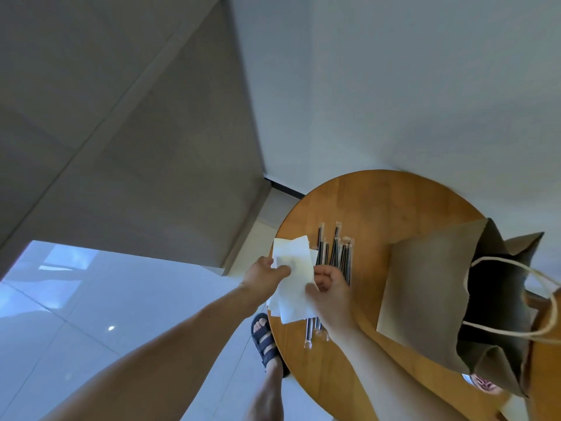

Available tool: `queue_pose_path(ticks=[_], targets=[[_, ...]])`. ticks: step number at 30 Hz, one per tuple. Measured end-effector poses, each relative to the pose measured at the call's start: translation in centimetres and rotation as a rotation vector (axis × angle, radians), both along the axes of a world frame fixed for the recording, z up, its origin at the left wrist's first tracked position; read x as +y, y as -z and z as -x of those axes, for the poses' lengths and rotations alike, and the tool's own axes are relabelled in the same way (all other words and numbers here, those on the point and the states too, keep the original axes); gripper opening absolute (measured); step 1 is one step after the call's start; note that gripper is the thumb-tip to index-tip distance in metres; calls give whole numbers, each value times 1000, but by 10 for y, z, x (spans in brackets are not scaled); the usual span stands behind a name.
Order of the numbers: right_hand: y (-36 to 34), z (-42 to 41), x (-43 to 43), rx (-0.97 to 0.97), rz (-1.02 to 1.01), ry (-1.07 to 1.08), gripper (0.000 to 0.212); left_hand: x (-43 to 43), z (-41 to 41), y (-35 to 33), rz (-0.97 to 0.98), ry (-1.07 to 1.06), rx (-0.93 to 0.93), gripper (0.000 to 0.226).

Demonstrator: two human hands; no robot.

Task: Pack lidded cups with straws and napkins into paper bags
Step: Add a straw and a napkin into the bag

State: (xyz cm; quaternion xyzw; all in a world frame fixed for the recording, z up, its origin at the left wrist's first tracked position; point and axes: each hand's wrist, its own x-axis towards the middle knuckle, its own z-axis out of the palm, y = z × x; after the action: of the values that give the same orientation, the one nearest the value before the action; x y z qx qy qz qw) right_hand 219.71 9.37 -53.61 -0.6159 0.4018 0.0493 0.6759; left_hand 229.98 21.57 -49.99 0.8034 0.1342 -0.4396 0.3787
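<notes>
Frame centre: left hand (267,275) pinches napkins (296,268); right hand (329,288) fingers curled gripping same napkins, above straws (337,250). Open paper bag (425,284) right, on table (364,202).

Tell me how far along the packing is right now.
Done: a paper bag stands open on the table; its inside is too dark to read. In hand: left hand and right hand both hold napkins. Left: napkins and the straws lying on the table are not bagged yet.
</notes>
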Motion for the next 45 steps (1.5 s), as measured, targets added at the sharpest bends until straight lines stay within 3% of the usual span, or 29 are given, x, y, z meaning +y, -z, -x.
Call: queue_pose_path(ticks=[3,6,8,11,17,23,27,31,45], targets=[[-4,6,-7,-55,-116,31,34,-12,2,0,155,-221,146,39],[2,13,-21,-59,-3,84,17,-24,4,1,178,-251,97,24],[15,20,-33,42,218,97,5,-29,4,1,152,-223,45,23],[36,29,-51,318,520,-13,10,-35,4,0,149,-210,35,25],[63,30,-59,528,603,-252,22,-39,6,1,149,-199,13,25],[61,24,-58,571,548,-255,32,-42,7,-1,139,-171,-3,23],[57,24,-62,473,510,-235,13,-43,6,-7,159,-152,-10,14],[45,28,-62,363,460,-231,7,-43,7,-15,163,-141,-8,12],[2,26,-62,263,298,-190,28,-45,9,-47,148,-109,-57,21]])
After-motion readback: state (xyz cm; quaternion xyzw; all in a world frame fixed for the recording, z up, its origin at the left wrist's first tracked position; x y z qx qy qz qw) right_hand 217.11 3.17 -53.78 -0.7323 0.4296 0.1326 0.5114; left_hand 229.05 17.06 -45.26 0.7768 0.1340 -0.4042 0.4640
